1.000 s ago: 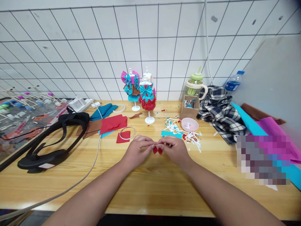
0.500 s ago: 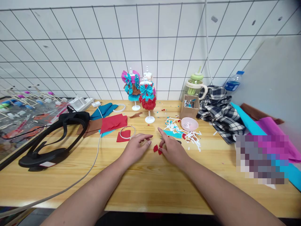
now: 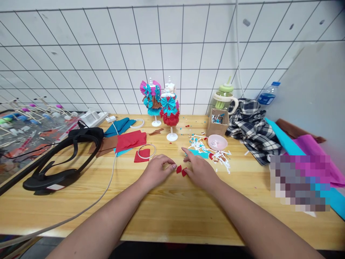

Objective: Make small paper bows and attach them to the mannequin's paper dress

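Two small red crepe paper pieces (image 3: 179,168) lie on the table between my hands. My left hand (image 3: 157,172) rests loosely curved to their left, thumb and forefinger close to the nearer piece, with nothing visible held. My right hand (image 3: 201,172) is on their right, forefinger stretched forward and thumb at the edge of the right piece; whether it only touches that piece I cannot tell. Beyond my hands stands a mini dress form (image 3: 169,111) in red and blue paper, with another dressed form (image 3: 152,97) behind it. A metal ring (image 3: 147,151) lies over a red paper square (image 3: 140,157).
On the left are a black headset (image 3: 64,162), a white cable and stacked red sheets (image 3: 132,140). To the right lie white scraps (image 3: 199,145), a pink bowl (image 3: 217,142), a cardboard box (image 3: 217,126), a lidded mug (image 3: 224,97) and a plaid cloth (image 3: 248,122).
My left thumb and forefinger have drawn closer together and nearer the red pieces. My right hand has shifted slightly, with its forefinger still stretched out.
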### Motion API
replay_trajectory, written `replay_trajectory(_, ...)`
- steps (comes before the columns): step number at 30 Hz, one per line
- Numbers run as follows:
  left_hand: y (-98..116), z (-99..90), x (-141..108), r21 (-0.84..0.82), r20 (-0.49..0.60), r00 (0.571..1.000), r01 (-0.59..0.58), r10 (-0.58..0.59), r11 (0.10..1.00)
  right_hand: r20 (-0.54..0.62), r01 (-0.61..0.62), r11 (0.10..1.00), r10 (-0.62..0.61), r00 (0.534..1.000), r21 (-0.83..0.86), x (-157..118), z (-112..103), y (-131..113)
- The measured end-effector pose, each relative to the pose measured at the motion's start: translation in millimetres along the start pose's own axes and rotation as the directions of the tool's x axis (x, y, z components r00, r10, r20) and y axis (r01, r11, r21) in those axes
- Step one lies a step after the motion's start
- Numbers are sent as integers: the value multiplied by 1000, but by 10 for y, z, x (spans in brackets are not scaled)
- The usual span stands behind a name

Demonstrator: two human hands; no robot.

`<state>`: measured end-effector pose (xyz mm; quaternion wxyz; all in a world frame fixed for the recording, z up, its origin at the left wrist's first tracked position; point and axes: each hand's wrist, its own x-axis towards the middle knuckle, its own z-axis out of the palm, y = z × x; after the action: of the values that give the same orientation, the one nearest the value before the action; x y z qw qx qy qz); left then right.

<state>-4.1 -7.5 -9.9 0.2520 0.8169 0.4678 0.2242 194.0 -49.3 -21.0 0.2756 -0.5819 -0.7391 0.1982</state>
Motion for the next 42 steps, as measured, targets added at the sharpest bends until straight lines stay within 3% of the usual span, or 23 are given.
replay_trajectory(7,-34,13,5,-27,52,999,-6,8,1000,129,-13,999,18,992,-35,24,14,24)
replay_trajectory(15,83,-53,-27,-106,164,984,82,-64,991,3,255,966,-255,967,-54,-20,-62,-82)
replay_trajectory(18,123,-95,-45,-132,192,978,110,-83,985,24,356,921,-357,934,-157,-25,-79,-59)
replay_trajectory(23,142,-72,-77,-144,173,985,46,-20,989,100,464,841,-455,885,-277,-39,-85,-16)
replay_trajectory(27,132,6,-82,-161,169,986,43,-15,986,94,464,851,-455,885,-245,-62,-86,-70)
replay_trajectory(30,101,33,-66,-187,148,984,127,-100,974,-102,376,922,-385,917,-96,-72,-102,-151)
replay_trajectory(33,78,10,-39,-219,127,968,239,-215,946,-278,236,964,-195,940,123,-62,-108,-201)
replay_trajectory(37,98,-31,-14,-227,93,968,250,-234,941,-225,160,956,-105,969,244,-32,-56,-186)
replay_trajectory(42,144,-25,-20,-195,89,970,240,-226,951,-220,166,971,-126,967,173,-32,23,-170)
